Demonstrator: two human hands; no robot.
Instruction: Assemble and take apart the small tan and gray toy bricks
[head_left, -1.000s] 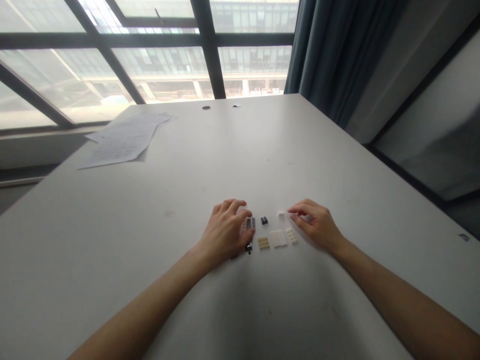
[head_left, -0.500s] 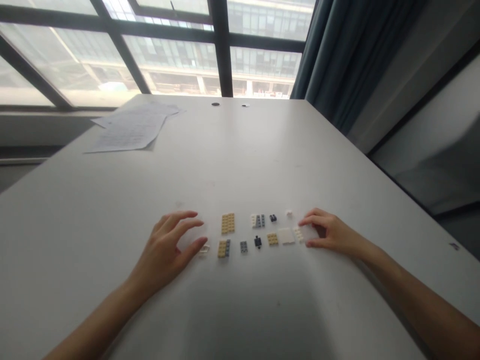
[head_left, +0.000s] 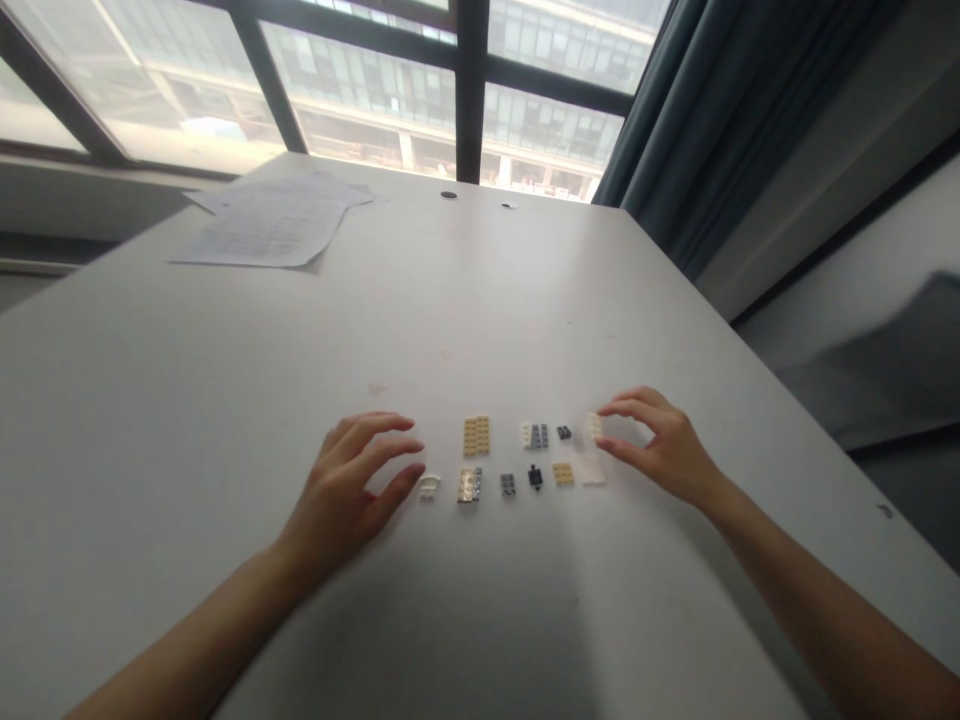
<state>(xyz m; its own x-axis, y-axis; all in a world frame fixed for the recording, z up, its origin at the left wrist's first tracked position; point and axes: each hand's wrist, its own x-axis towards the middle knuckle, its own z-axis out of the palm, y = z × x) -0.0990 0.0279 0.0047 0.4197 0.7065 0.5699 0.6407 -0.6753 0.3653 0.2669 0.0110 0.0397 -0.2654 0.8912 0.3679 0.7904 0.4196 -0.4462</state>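
My right hand [head_left: 651,440] has its thumb and fingertips on the two ends of a small white studded plate [head_left: 595,429], gripping it at the right end of the upper row of bricks. Just below that lies a smooth, pale square piece [head_left: 592,471], with a tan plate [head_left: 562,474] on its left. My left hand [head_left: 364,475] is open and rests on the table, fingers apart. Its thumb is close to a white arched piece [head_left: 429,486]. Tan plates [head_left: 476,436] lie further right, above a tan and grey pair [head_left: 469,484].
Between the hands are white and grey pieces [head_left: 535,435], a small dark brick [head_left: 564,432], a grey plate [head_left: 508,485] and a black piece [head_left: 535,477]. Printed papers [head_left: 262,225] lie at the far left of the white table [head_left: 420,320]. A curtain [head_left: 675,130] hangs at the right.
My right hand has moved the white studded plate away from me, from beside the pale square piece to above it. My left hand stays by the arched piece. The camera view has shifted and tilted.
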